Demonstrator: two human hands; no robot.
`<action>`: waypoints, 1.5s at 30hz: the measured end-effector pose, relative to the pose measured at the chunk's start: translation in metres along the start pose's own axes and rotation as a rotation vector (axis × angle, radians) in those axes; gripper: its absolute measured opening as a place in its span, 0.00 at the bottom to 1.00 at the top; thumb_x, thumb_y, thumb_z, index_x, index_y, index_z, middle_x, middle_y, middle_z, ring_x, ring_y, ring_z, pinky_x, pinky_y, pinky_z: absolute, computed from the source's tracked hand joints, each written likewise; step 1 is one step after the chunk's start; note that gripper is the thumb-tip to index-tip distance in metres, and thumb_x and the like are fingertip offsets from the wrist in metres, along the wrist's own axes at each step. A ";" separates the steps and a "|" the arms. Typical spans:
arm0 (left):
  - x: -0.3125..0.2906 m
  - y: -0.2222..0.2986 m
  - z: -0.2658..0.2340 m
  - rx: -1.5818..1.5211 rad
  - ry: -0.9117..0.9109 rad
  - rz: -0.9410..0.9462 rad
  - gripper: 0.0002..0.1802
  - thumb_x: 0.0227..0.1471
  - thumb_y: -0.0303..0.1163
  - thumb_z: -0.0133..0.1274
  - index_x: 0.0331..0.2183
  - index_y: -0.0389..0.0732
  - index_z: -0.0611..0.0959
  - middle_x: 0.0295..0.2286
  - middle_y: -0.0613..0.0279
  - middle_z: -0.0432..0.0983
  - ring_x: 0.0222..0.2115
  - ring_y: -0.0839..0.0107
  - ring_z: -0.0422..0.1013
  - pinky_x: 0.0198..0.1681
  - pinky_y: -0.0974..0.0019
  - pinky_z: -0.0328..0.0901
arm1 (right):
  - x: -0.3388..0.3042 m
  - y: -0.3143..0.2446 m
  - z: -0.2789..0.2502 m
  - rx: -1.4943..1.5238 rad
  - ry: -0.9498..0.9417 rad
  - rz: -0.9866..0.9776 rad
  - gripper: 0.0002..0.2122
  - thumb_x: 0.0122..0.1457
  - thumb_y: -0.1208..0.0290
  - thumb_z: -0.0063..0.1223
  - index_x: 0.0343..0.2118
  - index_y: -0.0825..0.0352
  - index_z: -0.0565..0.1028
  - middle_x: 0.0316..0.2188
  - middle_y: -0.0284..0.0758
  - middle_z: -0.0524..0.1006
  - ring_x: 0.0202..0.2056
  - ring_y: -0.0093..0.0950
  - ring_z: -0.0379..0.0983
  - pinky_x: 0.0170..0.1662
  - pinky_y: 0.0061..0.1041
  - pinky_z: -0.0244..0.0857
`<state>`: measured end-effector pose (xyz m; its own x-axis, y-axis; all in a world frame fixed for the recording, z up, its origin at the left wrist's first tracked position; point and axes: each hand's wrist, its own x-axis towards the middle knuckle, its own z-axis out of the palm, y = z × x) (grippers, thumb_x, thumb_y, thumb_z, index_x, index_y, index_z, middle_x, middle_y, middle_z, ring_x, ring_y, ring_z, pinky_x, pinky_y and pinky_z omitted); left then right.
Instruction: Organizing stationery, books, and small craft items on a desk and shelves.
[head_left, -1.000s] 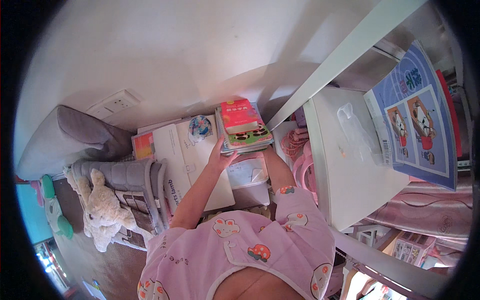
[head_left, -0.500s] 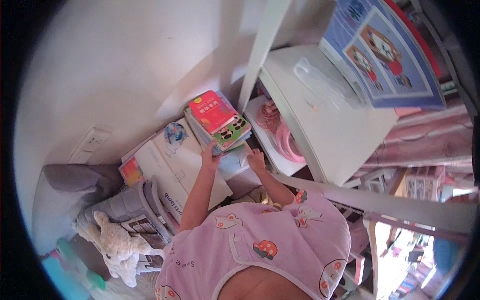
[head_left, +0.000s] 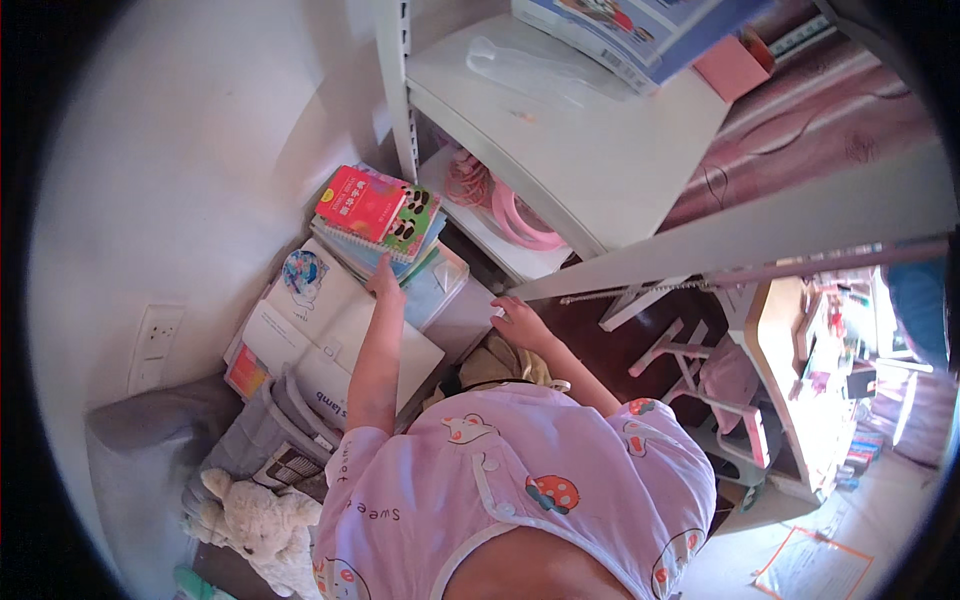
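Observation:
A pile of books and notebooks lies by the wall, with a small red book (head_left: 360, 202) on top of a green spiral notebook with pandas (head_left: 411, 220). My left hand (head_left: 385, 280) is at the pile's near edge, closed on the notebooks, one digit against the spiral side and the other fingers mostly hidden. Under them sticks out a pale, see-through folder (head_left: 437, 287). My right hand (head_left: 520, 323) hovers right of the folder, apart from it, fingers bent and spread. A small white spot shows at its fingertips; I cannot make it out.
A white box (head_left: 390, 345) lies left of the pile, beside a grey fabric bin (head_left: 235, 435) and a plush toy (head_left: 262, 520). A white shelf unit (head_left: 560, 130) stands right, with pink rings (head_left: 520, 220) on its lower shelf. A pink-framed chair (head_left: 715, 390) is farther right.
My view has turned, so the pile and shelf sit farther left. My right hand has come away from the folder's edge. My left hand stays at the pile.

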<state>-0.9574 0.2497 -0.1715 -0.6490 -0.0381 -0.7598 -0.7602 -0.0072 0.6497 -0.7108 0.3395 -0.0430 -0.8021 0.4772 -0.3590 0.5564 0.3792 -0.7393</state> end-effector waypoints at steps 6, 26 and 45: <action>-0.076 0.017 -0.006 -0.231 -0.375 0.123 0.41 0.34 0.42 0.54 0.42 0.25 0.54 0.37 0.49 0.62 0.38 0.60 0.60 0.41 0.64 0.56 | -0.085 0.042 -0.085 0.243 -0.378 0.254 0.14 0.49 0.68 0.41 0.38 0.68 0.66 0.37 0.36 0.68 0.37 0.26 0.65 0.40 0.21 0.59; -0.112 0.067 0.001 1.190 0.024 1.747 0.17 0.36 0.36 0.51 0.33 0.45 0.73 0.46 0.56 0.53 0.48 0.59 0.48 0.43 0.47 0.48 | 0.088 -0.154 -0.226 -0.640 0.351 -0.806 0.08 0.48 0.67 0.40 0.30 0.64 0.66 0.26 0.37 0.67 0.32 0.33 0.65 0.32 0.29 0.61; -0.283 0.224 0.176 1.574 -0.803 1.575 0.30 0.28 0.41 0.56 0.38 0.45 0.68 0.33 0.61 0.66 0.39 0.66 0.61 0.47 0.55 0.44 | -0.035 -0.101 -0.236 0.646 1.720 -0.562 0.05 0.51 0.70 0.41 0.26 0.66 0.63 0.18 0.30 0.64 0.19 0.18 0.60 0.20 0.14 0.55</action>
<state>-0.9496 0.4345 0.1846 -0.1181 0.9930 -0.0062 0.9441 0.1142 0.3093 -0.6878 0.4714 0.1782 0.4368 0.7288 0.5274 -0.1289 0.6309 -0.7651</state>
